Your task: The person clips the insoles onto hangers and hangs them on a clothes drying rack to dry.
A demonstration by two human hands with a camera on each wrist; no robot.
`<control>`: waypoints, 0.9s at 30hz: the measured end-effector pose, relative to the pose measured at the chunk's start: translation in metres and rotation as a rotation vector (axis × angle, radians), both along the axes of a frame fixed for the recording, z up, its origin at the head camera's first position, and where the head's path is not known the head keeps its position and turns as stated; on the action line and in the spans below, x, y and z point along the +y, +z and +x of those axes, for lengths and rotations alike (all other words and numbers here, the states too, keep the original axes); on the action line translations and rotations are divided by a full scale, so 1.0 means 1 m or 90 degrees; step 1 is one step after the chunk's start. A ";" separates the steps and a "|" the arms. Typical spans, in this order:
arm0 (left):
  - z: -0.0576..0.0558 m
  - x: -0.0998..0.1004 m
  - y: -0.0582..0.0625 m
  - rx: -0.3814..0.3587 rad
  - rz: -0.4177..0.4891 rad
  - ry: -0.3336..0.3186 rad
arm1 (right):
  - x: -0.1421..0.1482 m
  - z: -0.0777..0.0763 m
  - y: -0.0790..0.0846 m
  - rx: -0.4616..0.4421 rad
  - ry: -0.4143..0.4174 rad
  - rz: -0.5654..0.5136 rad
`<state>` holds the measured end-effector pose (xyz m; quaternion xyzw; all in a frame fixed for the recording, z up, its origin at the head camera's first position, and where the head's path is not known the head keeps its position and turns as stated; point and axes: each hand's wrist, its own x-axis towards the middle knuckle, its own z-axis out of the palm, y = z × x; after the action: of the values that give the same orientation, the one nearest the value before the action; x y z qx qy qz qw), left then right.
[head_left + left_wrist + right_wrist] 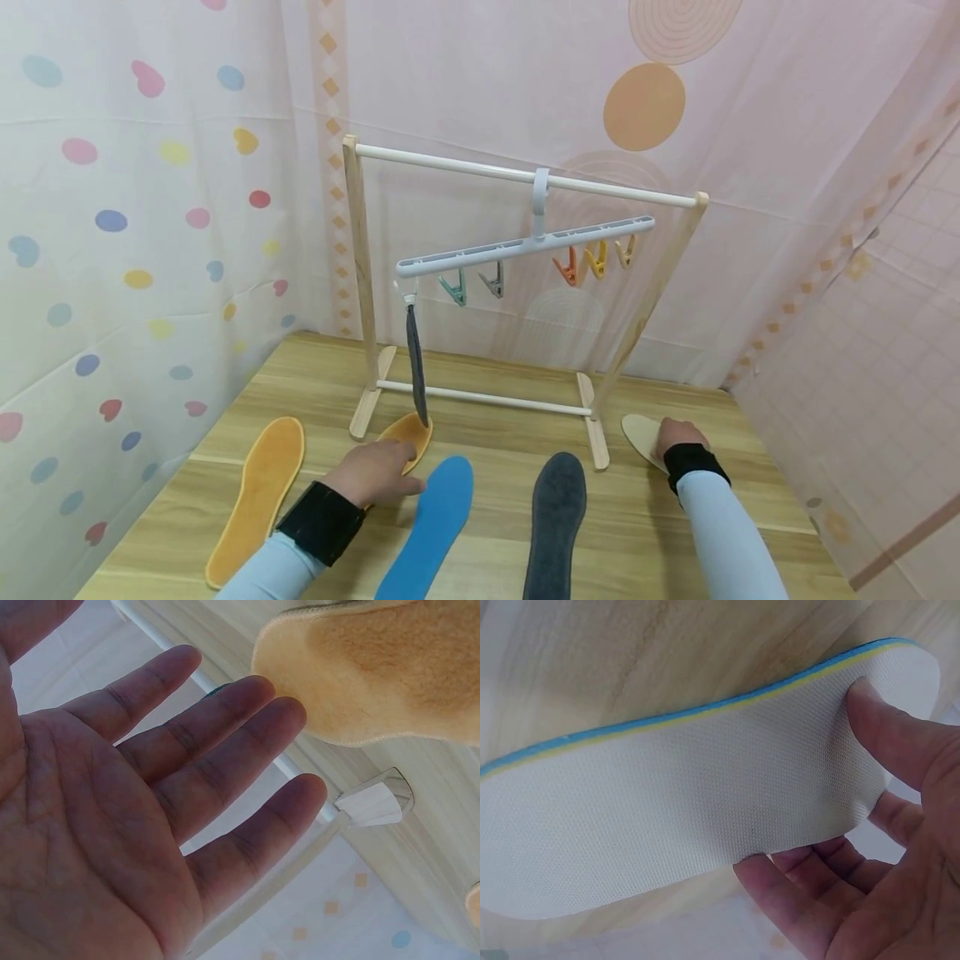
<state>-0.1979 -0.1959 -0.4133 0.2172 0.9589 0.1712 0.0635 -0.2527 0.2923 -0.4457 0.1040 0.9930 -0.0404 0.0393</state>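
While my right grip (681, 437) pinches a white insole (645, 817) at the right of the desk (502, 467), thumb on its face, my left grip (375, 471), fingers extended and spread, holds nothing, just by an orange insole (401, 431); contact cannot be told. Also listed: second orange insole (258, 500), left; blue insole (435, 529), near; grey insole (557, 525), right of the blue. Far: one rack (360, 267), bearing a hanger (480, 252) with coloured clips (567, 268); dark insole (416, 358), hung at its left end.

A wood-grain table (630, 542) bears a wooden-legged rack (361, 258) and several insoles (557, 521).
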 end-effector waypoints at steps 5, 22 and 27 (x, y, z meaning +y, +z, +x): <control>-0.001 0.001 -0.002 -0.016 0.008 0.003 | -0.003 0.003 0.002 0.011 -0.009 -0.017; -0.003 0.004 -0.008 -0.025 0.017 -0.009 | 0.006 0.001 -0.008 0.038 0.017 -0.035; -0.004 0.005 -0.007 -0.027 0.016 -0.006 | 0.003 0.004 -0.002 0.066 0.038 -0.020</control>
<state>-0.2019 -0.1912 -0.4206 0.2193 0.9540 0.1877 0.0815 -0.2488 0.2950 -0.4478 0.0711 0.9956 -0.0599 -0.0098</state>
